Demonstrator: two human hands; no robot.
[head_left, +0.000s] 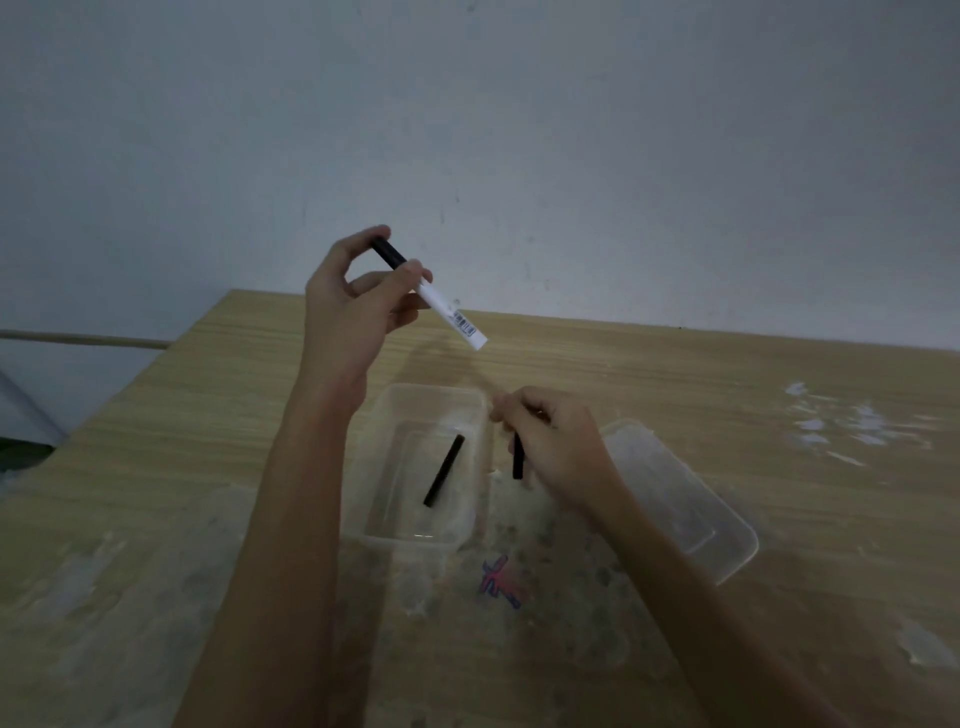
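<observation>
head view:
left hand (358, 296): raised above the bench (727, 415), thumb and fingers pinching marker (434, 296) at its black end, white end tilted down-right
right hand (556, 441): low, just right of tub (374, 467), fingers curled round black stick (517, 460)
tub: clear, holds another stick (443, 470)
lid (685, 493): beside right hand

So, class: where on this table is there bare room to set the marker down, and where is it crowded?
Bare table lies beyond the lid, toward the far edge, and left of the left forearm. Crowded: the middle, where container, lid and right hand with its black stick sit close.
</observation>
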